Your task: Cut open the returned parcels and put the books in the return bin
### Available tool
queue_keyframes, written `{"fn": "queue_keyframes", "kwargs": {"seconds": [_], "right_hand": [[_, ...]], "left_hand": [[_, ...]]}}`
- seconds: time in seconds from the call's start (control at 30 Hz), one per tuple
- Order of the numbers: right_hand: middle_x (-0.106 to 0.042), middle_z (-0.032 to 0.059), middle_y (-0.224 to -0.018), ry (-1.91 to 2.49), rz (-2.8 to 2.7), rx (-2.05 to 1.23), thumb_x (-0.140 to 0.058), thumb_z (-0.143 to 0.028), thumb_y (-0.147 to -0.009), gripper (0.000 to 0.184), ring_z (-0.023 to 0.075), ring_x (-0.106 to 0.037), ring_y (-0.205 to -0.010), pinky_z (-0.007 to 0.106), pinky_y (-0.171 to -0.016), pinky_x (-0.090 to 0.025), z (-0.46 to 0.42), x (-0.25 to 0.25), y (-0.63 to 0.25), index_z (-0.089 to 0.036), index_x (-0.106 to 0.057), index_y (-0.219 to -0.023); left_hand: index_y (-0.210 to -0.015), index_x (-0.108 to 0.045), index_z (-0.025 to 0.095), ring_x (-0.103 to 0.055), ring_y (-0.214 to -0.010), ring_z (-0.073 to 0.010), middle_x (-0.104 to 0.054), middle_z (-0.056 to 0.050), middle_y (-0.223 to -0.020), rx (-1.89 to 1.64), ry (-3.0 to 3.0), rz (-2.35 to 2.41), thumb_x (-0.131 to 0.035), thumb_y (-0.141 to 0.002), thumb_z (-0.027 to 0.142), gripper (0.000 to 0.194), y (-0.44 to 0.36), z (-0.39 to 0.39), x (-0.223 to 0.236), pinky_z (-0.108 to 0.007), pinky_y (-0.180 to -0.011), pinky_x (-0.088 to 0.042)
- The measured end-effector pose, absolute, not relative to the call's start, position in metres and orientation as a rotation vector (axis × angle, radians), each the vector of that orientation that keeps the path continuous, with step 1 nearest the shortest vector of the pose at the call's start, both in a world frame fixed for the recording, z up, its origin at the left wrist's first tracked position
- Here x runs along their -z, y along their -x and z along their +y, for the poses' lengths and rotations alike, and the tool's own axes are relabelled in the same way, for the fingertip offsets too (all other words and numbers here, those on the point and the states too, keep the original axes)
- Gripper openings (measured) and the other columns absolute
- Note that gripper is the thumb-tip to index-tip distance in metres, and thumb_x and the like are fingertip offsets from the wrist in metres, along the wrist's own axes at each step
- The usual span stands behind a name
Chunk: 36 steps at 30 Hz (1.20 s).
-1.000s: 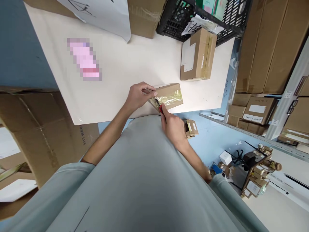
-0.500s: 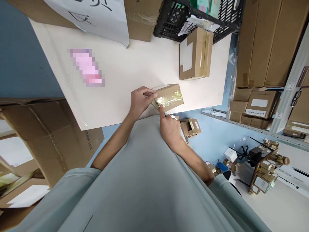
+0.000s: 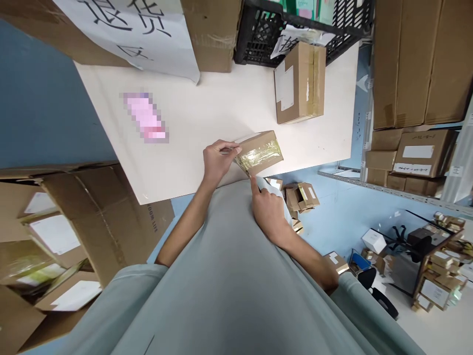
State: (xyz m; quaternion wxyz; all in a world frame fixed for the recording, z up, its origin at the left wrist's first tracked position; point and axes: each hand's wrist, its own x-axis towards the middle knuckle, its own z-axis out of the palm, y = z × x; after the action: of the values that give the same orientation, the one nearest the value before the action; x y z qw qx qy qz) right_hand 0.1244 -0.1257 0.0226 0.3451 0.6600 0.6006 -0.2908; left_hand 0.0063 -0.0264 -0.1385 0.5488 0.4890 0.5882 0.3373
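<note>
Taped box (image 3: 260, 153) at near edge of white table (image 3: 207, 108). Your left hand (image 3: 217, 160) pinches left end; right hand (image 3: 269, 212) curled, contents unclear, forefinger at near-left corner. Weak pinch plus push: box could twist off edge.

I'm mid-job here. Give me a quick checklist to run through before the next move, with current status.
1. Left hand on small box: ok, fingertips at its left end.
2. Hands apart: ok, right hand is below and to the right.
3. Right hand's contents: cannot tell, curled fingers hide them.
4. Clear tape slit: cannot tell, glare and small detail.
5. Larger box out of the way: ok, standing apart from the small box.
</note>
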Motion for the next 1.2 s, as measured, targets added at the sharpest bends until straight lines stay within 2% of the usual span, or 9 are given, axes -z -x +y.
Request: {"fn": "queue_keyframes", "kwargs": {"seconds": [0.2, 0.33, 0.4, 0.5, 0.6, 0.77, 0.9, 1.0, 1.2], "right_hand": [[-0.083, 0.0171, -0.108, -1.683, 1.648, 0.831, -0.042, -0.007, -0.109, 0.08, 0.0269, -0.084, -0.095, 0.032, -0.079, -0.062, -0.135, -0.026, -0.142, -0.02, -0.026, -0.185], [-0.085, 0.0126, -0.108, -1.781, 1.758, 0.857, -0.04, -0.021, -0.117, 0.068, 0.0264, -0.082, -0.089, 0.032, -0.078, -0.059, -0.133, -0.033, -0.171, -0.029, -0.033, -0.184], [-0.086, 0.0116, -0.107, -1.935, 1.787, 0.834, -0.04, -0.027, -0.119, 0.062, 0.0265, -0.08, -0.086, 0.031, -0.078, -0.057, -0.129, -0.027, -0.194, -0.029, -0.04, -0.181], [-0.086, 0.0114, -0.099, -2.215, 1.793, 0.787, -0.04, -0.032, -0.12, 0.058, 0.0256, -0.078, -0.08, 0.03, -0.076, -0.055, -0.121, -0.006, -0.234, -0.024, -0.047, -0.178], [-0.086, 0.0108, -0.099, -2.376, 1.854, 0.782, -0.038, -0.036, -0.121, 0.06, 0.0241, -0.075, -0.078, 0.029, -0.076, -0.056, -0.116, 0.019, -0.267, -0.021, -0.047, -0.178], [-0.085, 0.0131, -0.122, -2.338, 1.941, 0.878, -0.032, -0.032, -0.121, 0.06, 0.0254, -0.078, -0.096, 0.031, -0.083, -0.059, -0.114, 0.042, -0.289, -0.018, -0.045, -0.178], [-0.083, 0.0122, -0.133, -2.281, 2.0, 0.966, -0.032, -0.032, -0.121, 0.06, 0.025, -0.079, -0.102, 0.031, -0.084, -0.06, -0.112, 0.046, -0.293, -0.023, -0.043, -0.18], [-0.084, 0.011, -0.131, -2.231, 2.002, 1.017, -0.032, -0.032, -0.121, 0.06, 0.0244, -0.079, -0.102, 0.029, -0.083, -0.058, -0.109, 0.045, -0.293, -0.025, -0.041, -0.181], [-0.086, 0.0096, -0.118, -2.17, 1.883, 1.016, -0.035, -0.028, -0.12, 0.061, 0.0232, -0.078, -0.095, 0.027, -0.08, -0.054, -0.1, 0.039, -0.291, -0.023, -0.041, -0.18]], "left_hand": [[-0.102, -0.087, 0.023, -0.08, -0.098, -0.0219, -0.086, -0.006, -0.115, -0.762, -1.177, 1.428, -0.083, -0.09, 0.035, 0.017, -0.006, -0.027, 0.137, -0.038, -0.096, -0.066], [-0.107, -0.084, 0.023, -0.079, -0.1, -0.0217, -0.084, -0.007, -0.118, -0.737, -1.225, 1.451, -0.08, -0.094, 0.038, 0.02, -0.006, -0.028, 0.134, -0.038, -0.097, -0.065], [-0.11, -0.083, 0.022, -0.079, -0.102, -0.0224, -0.083, -0.008, -0.121, -0.718, -1.265, 1.481, -0.076, -0.096, 0.037, 0.022, -0.007, -0.03, 0.13, -0.038, -0.097, -0.066], [-0.119, -0.081, 0.023, -0.077, -0.115, -0.0271, -0.08, -0.009, -0.126, -0.742, -1.411, 1.555, -0.069, -0.102, 0.034, 0.024, -0.017, -0.036, 0.119, -0.045, -0.105, -0.065], [-0.128, -0.079, 0.027, -0.069, -0.134, -0.0324, -0.077, -0.011, -0.138, -0.739, -1.709, 1.601, -0.063, -0.109, 0.034, 0.026, -0.04, -0.045, 0.107, -0.055, -0.119, -0.057], [-0.141, -0.073, 0.027, -0.057, -0.157, -0.0355, -0.071, -0.012, -0.154, -0.592, -2.073, 1.304, -0.056, -0.116, 0.043, 0.033, -0.089, -0.059, 0.109, -0.064, -0.133, -0.044], [-0.143, -0.072, 0.028, -0.057, -0.159, -0.0353, -0.072, -0.012, -0.155, -0.54, -2.099, 1.296, -0.056, -0.117, 0.048, 0.036, -0.097, -0.063, 0.121, -0.069, -0.139, -0.036], [-0.14, -0.073, 0.028, -0.057, -0.159, -0.0355, -0.074, -0.011, -0.153, -0.529, -2.111, 1.297, -0.058, -0.116, 0.051, 0.037, -0.091, -0.062, 0.125, -0.072, -0.141, -0.03], [-0.138, -0.074, 0.026, -0.057, -0.16, -0.0361, -0.075, -0.012, -0.151, -0.606, -2.133, 1.265, -0.06, -0.116, 0.05, 0.036, -0.087, -0.064, 0.131, -0.074, -0.141, -0.031]]}}
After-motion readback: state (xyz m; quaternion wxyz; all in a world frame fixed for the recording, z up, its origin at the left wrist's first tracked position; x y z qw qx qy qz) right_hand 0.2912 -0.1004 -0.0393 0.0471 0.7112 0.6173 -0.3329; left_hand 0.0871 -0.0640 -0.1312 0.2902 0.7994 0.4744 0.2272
